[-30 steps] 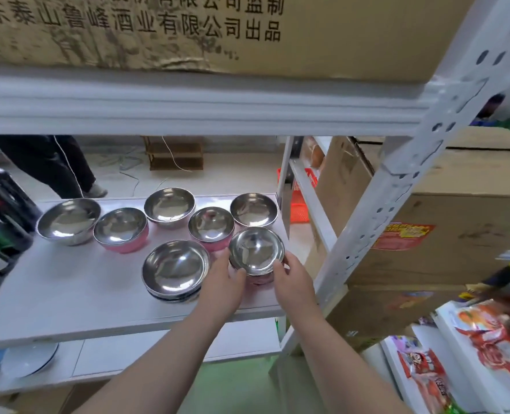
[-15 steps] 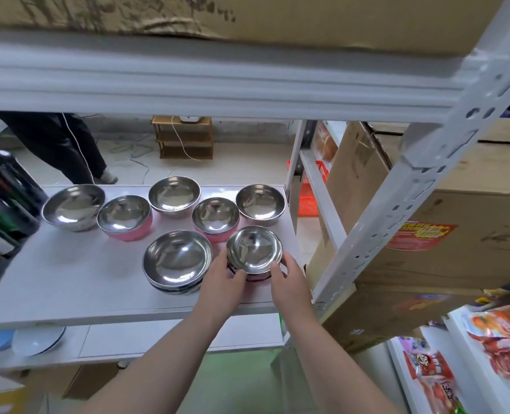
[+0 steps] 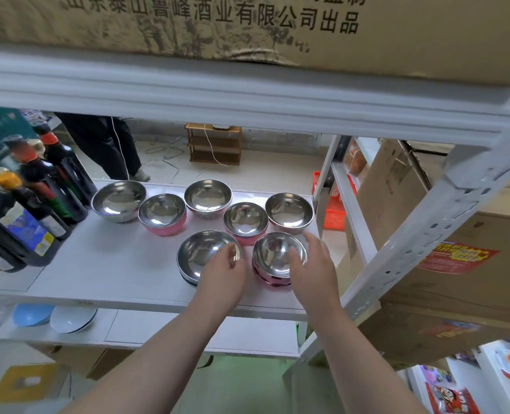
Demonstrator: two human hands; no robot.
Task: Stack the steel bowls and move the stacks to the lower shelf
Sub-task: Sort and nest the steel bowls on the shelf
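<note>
Steel bowls (image 3: 119, 200) sit open side up and empty across our middle shelf (image 3: 104, 264), five in a back row beside dark bottles (image 3: 41, 201). In front, our left hand (image 3: 222, 271), fingers spread, rests over a wide stack (image 3: 201, 255); our right hand (image 3: 313, 267), loosely spread, touches a pink-sided stack (image 3: 274, 261) near the shelf's right edge. Below, the lower shelf (image 3: 164, 330) holds blue plates (image 3: 31, 314) at its left.
</note>
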